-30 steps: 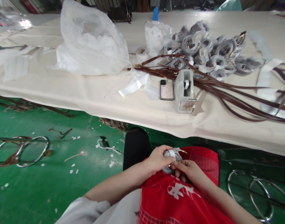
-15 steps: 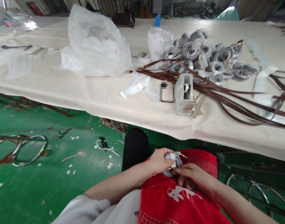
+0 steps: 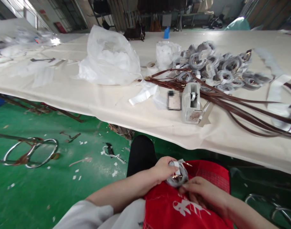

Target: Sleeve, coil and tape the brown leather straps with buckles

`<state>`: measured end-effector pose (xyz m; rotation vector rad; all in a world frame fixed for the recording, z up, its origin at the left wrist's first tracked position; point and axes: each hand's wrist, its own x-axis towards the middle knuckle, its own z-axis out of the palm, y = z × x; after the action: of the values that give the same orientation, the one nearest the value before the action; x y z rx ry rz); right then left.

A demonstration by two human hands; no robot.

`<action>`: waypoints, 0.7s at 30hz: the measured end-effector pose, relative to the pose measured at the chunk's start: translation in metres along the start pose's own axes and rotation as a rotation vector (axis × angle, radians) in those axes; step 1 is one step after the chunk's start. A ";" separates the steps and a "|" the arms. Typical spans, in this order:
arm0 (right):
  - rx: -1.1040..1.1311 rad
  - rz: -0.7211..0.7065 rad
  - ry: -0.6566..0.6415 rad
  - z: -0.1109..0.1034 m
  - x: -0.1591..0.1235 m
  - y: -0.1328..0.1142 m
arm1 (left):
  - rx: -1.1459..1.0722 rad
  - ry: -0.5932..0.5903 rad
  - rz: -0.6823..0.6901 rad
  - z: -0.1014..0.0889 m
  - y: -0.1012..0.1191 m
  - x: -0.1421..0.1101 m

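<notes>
Where the wrapped coil (image 3: pixel 181 180) is: at the lower centre of the frame, above the red apron (image 3: pixel 168 198), with a white band (image 3: pixel 176 168) around one part and gold-coloured metal on it
Left hand (image 3: pixel 164 169): it grasps the coil from the left side, with the thumb over the upper part, beside the band
Right hand (image 3: pixel 199 189): it is at the lower right edge of the coil, the fingers are bent and partly hidden; I cannot tell if they pinch it
Table (image 3: pixel 112 100): it crosses the upper half of the frame
Tape dispenser (image 3: pixel 190 111): it stands on the table right of centre, beside a small blurred rectangle (image 3: pixel 174 101)
Brown straps (image 3: pixel 236 105): they extend to the right edge
Pile of wrapped coils (image 3: pixel 208 65): it lies at the upper right, behind the dispenser
Plastic bag (image 3: pixel 109 60): it is upper left of centre
</notes>
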<state>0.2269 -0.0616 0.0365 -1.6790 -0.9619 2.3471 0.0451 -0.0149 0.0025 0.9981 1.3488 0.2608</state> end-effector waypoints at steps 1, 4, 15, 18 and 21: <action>-0.062 -0.034 0.034 -0.007 -0.002 -0.001 | 0.018 0.007 -0.002 0.001 -0.001 0.001; -0.256 -0.243 0.336 -0.030 0.002 0.001 | 0.086 0.004 0.013 0.003 -0.004 0.002; -0.470 -0.586 0.293 -0.028 0.045 0.007 | 0.669 -0.139 0.310 -0.006 0.002 0.007; -0.486 -0.590 0.268 -0.028 0.042 0.003 | 0.879 -0.170 0.390 -0.004 0.005 0.005; -0.500 -0.582 0.274 -0.028 0.040 0.005 | 1.077 -0.176 0.472 0.000 0.004 0.003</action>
<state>0.2376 -0.0359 -0.0046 -1.5084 -1.7792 1.5423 0.0474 -0.0106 0.0028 2.1863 1.0360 -0.2506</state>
